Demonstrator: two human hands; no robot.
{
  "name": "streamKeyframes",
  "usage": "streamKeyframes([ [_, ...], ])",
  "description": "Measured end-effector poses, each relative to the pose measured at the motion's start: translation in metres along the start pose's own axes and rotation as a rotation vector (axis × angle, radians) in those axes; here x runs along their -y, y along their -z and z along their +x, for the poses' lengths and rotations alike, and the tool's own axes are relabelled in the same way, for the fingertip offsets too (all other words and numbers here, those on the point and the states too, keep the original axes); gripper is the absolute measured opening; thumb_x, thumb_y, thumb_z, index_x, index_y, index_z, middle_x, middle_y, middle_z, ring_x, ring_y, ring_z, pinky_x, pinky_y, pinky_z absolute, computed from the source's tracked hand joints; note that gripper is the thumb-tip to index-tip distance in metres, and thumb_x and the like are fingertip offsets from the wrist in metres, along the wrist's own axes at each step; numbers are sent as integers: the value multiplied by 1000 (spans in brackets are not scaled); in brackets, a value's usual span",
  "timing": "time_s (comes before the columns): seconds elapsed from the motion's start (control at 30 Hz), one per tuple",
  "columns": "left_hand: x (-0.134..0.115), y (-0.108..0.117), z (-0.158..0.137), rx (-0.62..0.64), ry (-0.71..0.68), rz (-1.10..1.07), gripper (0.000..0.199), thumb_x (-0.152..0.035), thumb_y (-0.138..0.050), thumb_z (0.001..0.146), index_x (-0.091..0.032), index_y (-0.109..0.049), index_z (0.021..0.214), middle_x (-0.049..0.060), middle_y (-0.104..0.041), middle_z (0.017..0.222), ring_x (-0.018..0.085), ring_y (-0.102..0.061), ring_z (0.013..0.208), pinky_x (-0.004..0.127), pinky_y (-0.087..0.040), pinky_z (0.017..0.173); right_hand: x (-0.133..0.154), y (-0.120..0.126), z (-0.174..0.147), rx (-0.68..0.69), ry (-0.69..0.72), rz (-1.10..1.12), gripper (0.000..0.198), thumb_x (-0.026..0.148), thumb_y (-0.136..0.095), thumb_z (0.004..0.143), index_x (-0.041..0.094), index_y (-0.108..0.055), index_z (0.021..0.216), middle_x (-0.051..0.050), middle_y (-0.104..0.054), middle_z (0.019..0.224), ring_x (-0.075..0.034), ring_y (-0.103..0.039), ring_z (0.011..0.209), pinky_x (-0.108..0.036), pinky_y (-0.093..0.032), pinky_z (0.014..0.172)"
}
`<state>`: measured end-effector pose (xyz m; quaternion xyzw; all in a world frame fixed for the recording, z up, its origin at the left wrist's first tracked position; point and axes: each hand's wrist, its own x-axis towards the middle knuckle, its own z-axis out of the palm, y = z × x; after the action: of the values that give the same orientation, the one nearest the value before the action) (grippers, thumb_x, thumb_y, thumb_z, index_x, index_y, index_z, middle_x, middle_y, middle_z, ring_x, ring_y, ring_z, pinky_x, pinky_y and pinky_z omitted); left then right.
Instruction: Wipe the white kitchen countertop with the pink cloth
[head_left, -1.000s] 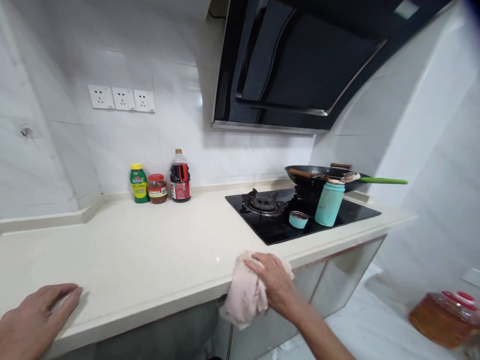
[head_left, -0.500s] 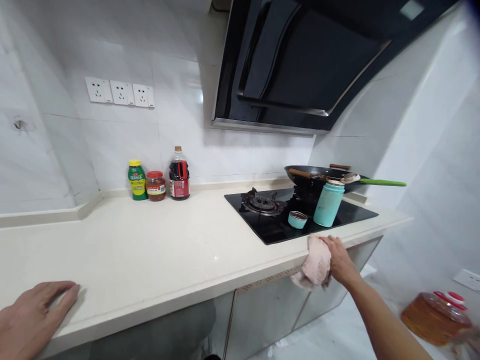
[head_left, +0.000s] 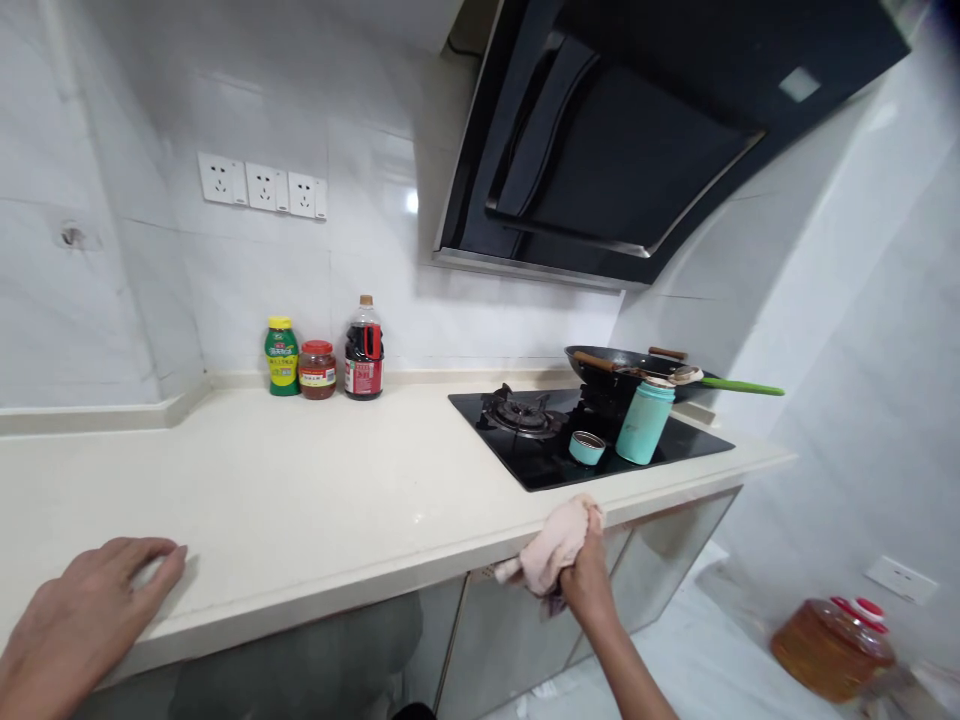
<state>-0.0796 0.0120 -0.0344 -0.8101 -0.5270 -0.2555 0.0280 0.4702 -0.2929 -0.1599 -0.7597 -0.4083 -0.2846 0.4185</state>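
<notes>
A pale pink cloth (head_left: 559, 545) is bunched in my right hand (head_left: 589, 575), whose fingers close around it at the front edge of the counter (head_left: 300, 500). Part of the cloth hangs below that edge, in front of the cabinet doors. My left hand (head_left: 94, 610) rests on the countertop at the lower left, thumb apart from the curved fingers and nothing in it. Beyond the cloth is the black gas stove (head_left: 536, 465), on which stand a turquoise flask (head_left: 645, 425) and its small turquoise cup lid (head_left: 586, 448).
A wok (head_left: 622, 362) with a green-handled utensil (head_left: 742, 386) sits on the right burner, below the range hood (head_left: 637, 150). Along the wall stand a green bottle (head_left: 282, 358), a red-lidded jar (head_left: 317, 370) and a soy sauce bottle (head_left: 364, 350). An oil jug (head_left: 832, 648) is at lower right.
My right hand has moved left along the counter's front edge with the cloth, away from below the flask. My left hand stays on the countertop. The view has shifted slightly.
</notes>
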Motion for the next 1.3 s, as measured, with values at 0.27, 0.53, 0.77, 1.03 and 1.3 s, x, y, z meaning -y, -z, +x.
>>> streamKeyframes([
  [0.27, -24, 24, -14, 16, 3, 0, 45, -49, -37, 87, -22, -72, 96, 9, -73, 113, 31, -62, 111, 42, -45, 91, 72, 52, 5, 261, -16, 349, 55, 37, -44, 93, 21, -34, 145, -14, -53, 136, -29, -57, 119, -44, -53, 97],
  [0.53, -25, 23, -22, -56, -11, -21, 41, -44, -36, 92, -21, -69, 95, 8, -73, 111, 28, -62, 109, 40, -42, 91, 84, 29, 100, 161, 16, 194, 49, 36, -49, 83, 19, -51, 129, -15, -55, 122, -31, -55, 114, -44, -51, 92],
  [0.77, -25, 21, -28, -143, -35, -54, 39, -41, -36, 89, -22, -70, 91, 8, -74, 105, 29, -64, 105, 40, -42, 86, 73, 11, 92, 237, 48, 28, 47, 50, -46, 90, 23, -62, 124, -15, -57, 116, -38, -54, 111, -57, -47, 91],
  [1.03, -28, 19, -28, -241, -51, -36, 38, -40, -36, 91, -21, -69, 89, 7, -75, 99, 27, -66, 94, 40, -42, 81, 135, -17, 99, 456, -94, -190, 73, 64, -49, 92, 17, -44, 148, -20, -52, 133, -42, -49, 120, -58, -39, 101],
  [1.3, -21, 9, -26, -264, -69, -14, 32, -36, -39, 96, -20, -67, 93, 7, -74, 101, 28, -66, 100, 39, -41, 85, 222, -50, 85, 628, 132, -9, 69, 31, -65, 80, 19, -45, 145, -15, -47, 142, -34, -47, 124, -45, -36, 108],
])
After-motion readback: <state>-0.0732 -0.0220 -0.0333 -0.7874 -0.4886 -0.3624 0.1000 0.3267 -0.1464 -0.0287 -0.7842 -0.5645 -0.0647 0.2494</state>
